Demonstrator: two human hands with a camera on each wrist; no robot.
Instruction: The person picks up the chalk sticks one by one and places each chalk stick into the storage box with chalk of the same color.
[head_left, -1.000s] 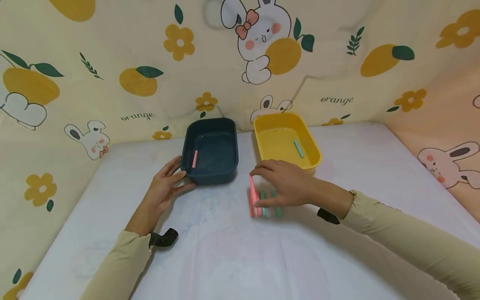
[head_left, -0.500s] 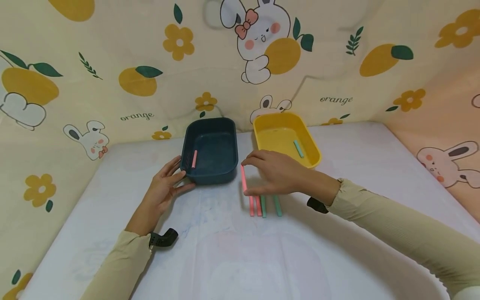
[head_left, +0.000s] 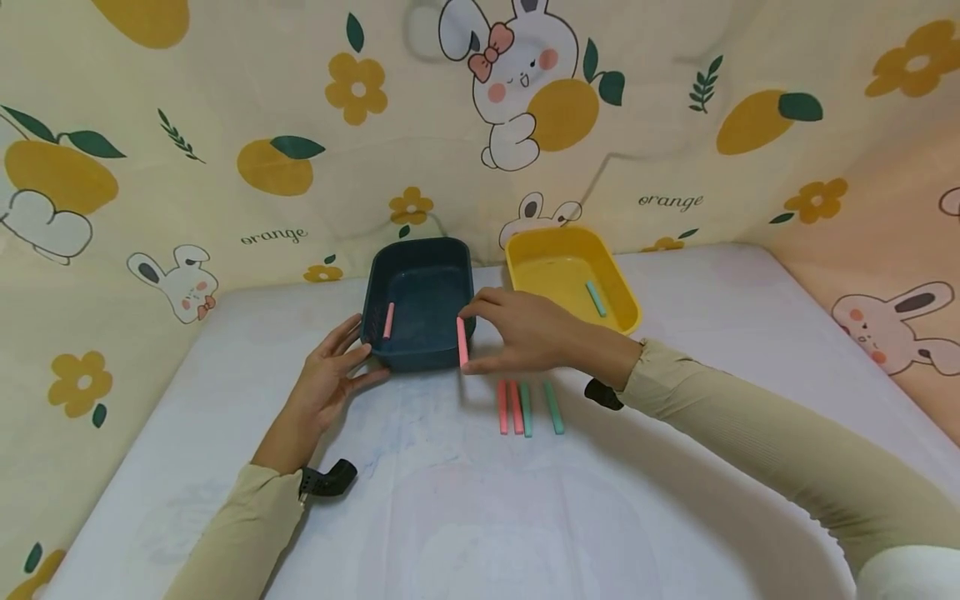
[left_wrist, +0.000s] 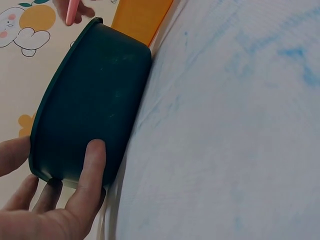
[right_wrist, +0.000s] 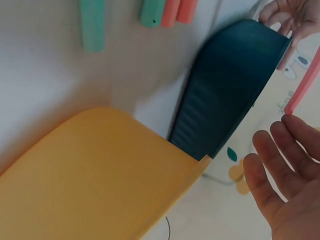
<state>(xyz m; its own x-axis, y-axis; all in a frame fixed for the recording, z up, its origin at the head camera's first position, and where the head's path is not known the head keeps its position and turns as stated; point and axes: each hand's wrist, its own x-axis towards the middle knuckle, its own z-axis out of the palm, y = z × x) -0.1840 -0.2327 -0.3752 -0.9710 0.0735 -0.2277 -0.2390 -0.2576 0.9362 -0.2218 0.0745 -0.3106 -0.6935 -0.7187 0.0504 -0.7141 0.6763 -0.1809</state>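
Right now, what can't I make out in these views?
Right wrist view: the upper end of the held pink stick, cut off by the right edge.
Left wrist view: the inside of the dark blue bin, hidden by its own outer wall.
Head view: the near left corner of the yellow bin, hidden by the right hand.

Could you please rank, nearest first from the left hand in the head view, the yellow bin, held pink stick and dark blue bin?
1. Dark blue bin: touching the left hand.
2. Held pink stick: in right hand.
3. Yellow bin: rightmost.
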